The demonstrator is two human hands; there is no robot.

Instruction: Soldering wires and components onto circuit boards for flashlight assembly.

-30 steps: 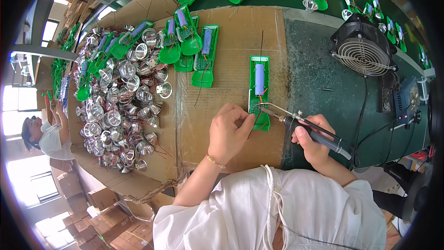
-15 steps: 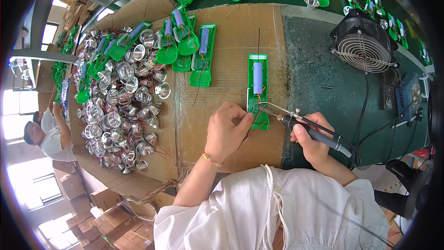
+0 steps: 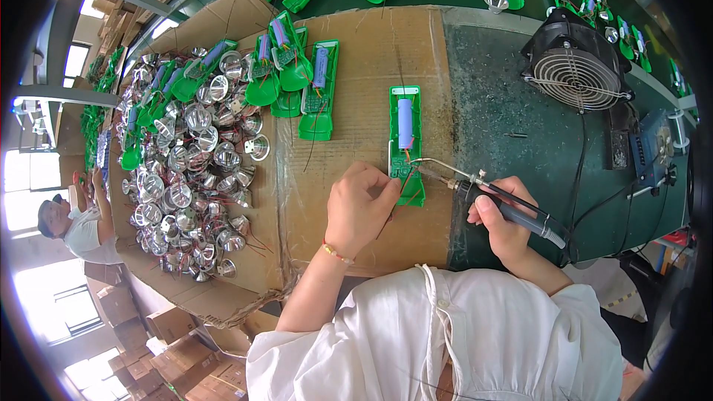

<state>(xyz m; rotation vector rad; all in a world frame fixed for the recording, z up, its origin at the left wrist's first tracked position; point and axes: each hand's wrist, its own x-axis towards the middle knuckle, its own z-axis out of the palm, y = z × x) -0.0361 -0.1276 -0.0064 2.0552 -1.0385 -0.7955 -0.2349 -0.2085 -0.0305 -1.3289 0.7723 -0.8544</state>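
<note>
A green plastic housing [image 3: 416, 194] lies upright before me on the cardboard, with a purple cylindrical battery [image 3: 405, 123] and a small green circuit board [image 3: 401, 168] in it. My left hand [image 3: 360, 204] is pinched beside the board's left edge on a thin dark wire [image 3: 385, 224], whose end trails below the fingers. My right hand [image 3: 505, 215] grips a soldering iron [image 3: 512, 214] with a curved metal solder-feed tube [image 3: 445, 168]. The iron's tip and the tube's end meet at the board near the red wires; exact contact is too small to tell.
A cardboard box [image 3: 256, 282] at left holds many silver reflector cups [image 3: 197, 157]. Several green housings [image 3: 319, 93] lie along its right edge, others on the far green bench. A black fan [image 3: 575, 67] and a blue soldering station [image 3: 653, 145] stand at right. A co-worker [image 3: 82, 226] is far left.
The view has shifted slightly, so the bench things appear a little farther left. Both hands keep their grips, and the iron's tip stays at the board.
</note>
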